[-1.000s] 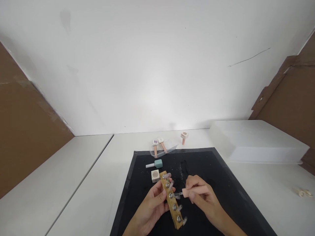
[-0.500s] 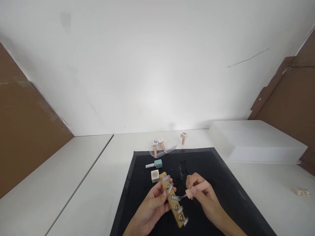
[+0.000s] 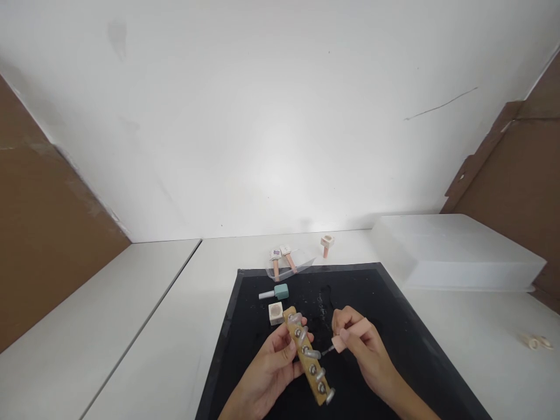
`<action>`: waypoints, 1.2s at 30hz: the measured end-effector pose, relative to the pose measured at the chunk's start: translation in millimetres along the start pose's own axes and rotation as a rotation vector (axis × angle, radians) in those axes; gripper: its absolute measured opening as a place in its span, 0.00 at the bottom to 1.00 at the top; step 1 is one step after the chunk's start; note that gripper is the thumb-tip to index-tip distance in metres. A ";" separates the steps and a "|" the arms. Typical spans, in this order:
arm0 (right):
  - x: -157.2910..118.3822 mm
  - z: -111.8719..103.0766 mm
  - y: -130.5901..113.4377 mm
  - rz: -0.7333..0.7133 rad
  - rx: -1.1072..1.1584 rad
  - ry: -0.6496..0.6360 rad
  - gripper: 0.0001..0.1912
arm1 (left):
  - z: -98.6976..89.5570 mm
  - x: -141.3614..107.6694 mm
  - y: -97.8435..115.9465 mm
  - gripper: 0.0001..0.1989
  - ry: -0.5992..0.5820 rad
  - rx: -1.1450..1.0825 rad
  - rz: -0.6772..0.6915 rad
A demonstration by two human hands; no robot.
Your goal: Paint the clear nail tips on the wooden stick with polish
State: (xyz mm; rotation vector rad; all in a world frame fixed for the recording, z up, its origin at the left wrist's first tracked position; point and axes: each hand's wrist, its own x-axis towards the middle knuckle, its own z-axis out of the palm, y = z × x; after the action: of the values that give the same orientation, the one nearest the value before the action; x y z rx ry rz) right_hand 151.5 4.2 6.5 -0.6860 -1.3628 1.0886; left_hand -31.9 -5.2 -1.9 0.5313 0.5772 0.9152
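My left hand (image 3: 276, 363) is closed around a narrow wooden strip (image 3: 315, 387) that slants down to the right. Along the strip sit several round metal studs with clear, nail-shaped tips (image 3: 312, 353) on them. My right hand (image 3: 359, 344) pinches a pink-handled brush (image 3: 338, 343). Its thin bristle end points left, close to the middle tip; whether it touches is too small to tell. Just beyond the strip, a small white block (image 3: 276, 313) with a round mark on top lies on the black mat (image 3: 385, 303).
A teal bottle (image 3: 281, 291) with a pale cap lies on the mat. Two pink-capped bottles (image 3: 276, 263) rest on a clear tray (image 3: 306, 263) behind. Another pink-stemmed piece (image 3: 326, 244) is farther right. A white box (image 3: 464, 256) and small rings (image 3: 532, 342) are at the right.
The brush has moved slightly right, away from the middle tip, with my right hand. My left hand and the strip have barely moved.
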 end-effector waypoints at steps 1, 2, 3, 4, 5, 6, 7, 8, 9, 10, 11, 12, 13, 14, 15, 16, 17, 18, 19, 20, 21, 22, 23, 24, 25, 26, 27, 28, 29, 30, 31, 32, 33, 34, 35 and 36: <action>0.0 -0.1 -0.9 -0.012 -0.016 -0.009 0.16 | -0.1 0.1 0.2 0.15 0.003 -0.005 0.003; 0.2 0.1 -2.2 -0.030 -0.030 -0.023 0.14 | 0.1 0.2 0.5 0.15 0.005 -0.008 0.005; 0.4 0.4 -3.7 -0.049 -0.041 -0.043 0.12 | 0.4 0.2 0.8 0.15 0.005 -0.009 0.006; 0.6 0.9 -5.3 -0.068 -0.051 -0.065 0.11 | 0.8 0.2 1.1 0.15 0.004 -0.010 0.004; 0.9 1.4 -6.7 -0.077 -0.065 -0.082 0.10 | 1.2 0.2 1.3 0.15 0.005 -0.009 0.004; 1.3 1.9 -7.8 -0.080 -0.082 -0.091 0.10 | 1.6 0.1 1.5 0.15 0.009 -0.006 0.006; 1.7 2.3 -8.4 -0.074 -0.100 -0.094 0.11 | 1.8 0.0 1.5 0.15 0.013 -0.002 0.009; 2.0 2.4 -8.5 -0.065 -0.114 -0.091 0.12 | 1.9 -0.1 1.4 0.15 0.017 0.003 0.011; 2.2 2.4 -8.1 -0.060 -0.118 -0.082 0.14 | 1.9 -0.1 1.2 0.15 0.023 0.010 0.011; 2.3 2.1 -7.3 -0.052 -0.112 -0.069 0.16 | 1.9 -0.2 1.0 0.15 0.027 0.016 0.008; 2.2 1.5 -6.0 -0.046 -0.098 -0.057 0.17 | 1.8 -0.2 0.8 0.15 0.030 0.019 0.003; 2.0 0.8 -4.5 -0.039 -0.078 -0.043 0.18 | 1.7 -0.2 0.7 0.15 0.031 0.019 -0.002; 1.6 0.1 -2.8 -0.030 -0.056 -0.026 0.18 | 1.6 -0.1 0.7 0.15 0.031 0.016 -0.005; 1.1 -0.7 -1.2 -0.019 -0.038 -0.011 0.18 | 1.6 0.0 0.7 0.15 0.027 0.013 -0.006; 0.5 -1.3 0.2 -0.010 -0.024 0.004 0.17 | 1.5 0.2 0.8 0.15 0.022 0.009 -0.004; 0.1 -1.7 1.2 -0.004 -0.017 0.016 0.17 | 1.5 0.4 0.9 0.14 0.019 0.007 -0.001; -0.3 -1.9 1.8 -0.006 -0.011 0.025 0.16 | 1.4 0.6 1.0 0.14 0.020 0.005 0.000; -0.5 -1.7 1.8 -0.017 -0.003 0.029 0.14 | 1.3 0.9 1.0 0.14 0.022 0.005 0.000; -0.5 -1.4 1.5 -0.038 0.005 0.027 0.13 | 1.3 1.1 0.9 0.14 0.027 0.003 -0.002; -0.4 -0.8 0.7 -0.062 0.016 0.021 0.11 | 1.2 1.3 0.7 0.14 0.032 0.000 -0.004; -0.1 -0.2 -0.4 -0.083 0.022 0.010 0.10 | 1.2 1.4 0.6 0.14 0.036 -0.005 -0.008; 0.3 0.5 -1.7 -0.094 0.017 -0.007 0.09 | 1.3 1.5 0.3 0.14 0.037 -0.011 -0.010; 0.9 1.1 -3.0 -0.099 0.002 -0.025 0.09 | 1.4 1.5 0.1 0.15 0.037 -0.019 -0.009; 1.5 1.7 -4.2 -0.100 -0.024 -0.040 0.08 | 1.6 1.5 -0.2 0.15 0.035 -0.027 -0.007; 2.3 2.2 -5.4 -0.097 -0.055 -0.051 0.09 | 1.8 1.5 -0.4 0.15 0.034 -0.035 -0.006; 3.1 2.6 -6.5 -0.100 -0.085 -0.056 0.09 | 1.9 1.5 -0.6 0.15 0.034 -0.037 -0.007; 3.9 2.9 -7.4 -0.109 -0.111 -0.056 0.10 | 2.1 1.5 -0.8 0.14 0.037 -0.037 -0.010; 4.7 3.2 -8.3 -0.117 -0.129 -0.051 0.11 | 2.3 1.6 -0.9 0.13 0.042 -0.033 -0.016; 5.4 3.3 -9.0 -0.119 -0.144 -0.043 0.12 | 2.5 1.7 -1.0 0.13 0.050 -0.024 -0.025; 5.9 3.4 -9.6 -0.113 -0.156 -0.033 0.14 | 2.7 1.8 -1.0 0.12 0.058 -0.015 -0.032; 6.2 3.4 -9.9 -0.107 -0.161 -0.023 0.16 | 2.8 1.9 -1.1 0.12 0.066 -0.009 -0.033; 6.1 3.3 -9.9 -0.106 -0.160 -0.010 0.17 | 2.9 2.1 -1.1 0.12 0.073 -0.007 -0.031; 5.8 3.1 -9.6 -0.107 -0.157 0.003 0.17 | 2.9 2.1 -1.1 0.12 0.077 -0.006 -0.027; 5.2 2.8 -9.0 -0.115 -0.151 0.010 0.17 | 2.9 2.2 -1.1 0.12 0.080 -0.007 -0.022; 4.5 2.5 -8.2 -0.124 -0.148 0.010 0.16 | 2.9 2.3 -1.1 0.11 0.083 -0.010 -0.018; 3.7 2.2 -7.3 -0.128 -0.151 0.005 0.14 | 2.9 2.3 -1.1 0.11 0.083 -0.012 -0.017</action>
State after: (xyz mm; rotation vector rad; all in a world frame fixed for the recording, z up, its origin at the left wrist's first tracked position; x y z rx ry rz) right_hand 150.4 4.3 14.9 -0.7004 -1.4751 0.8889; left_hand -28.2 -4.3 -1.0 0.4790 0.6501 0.9270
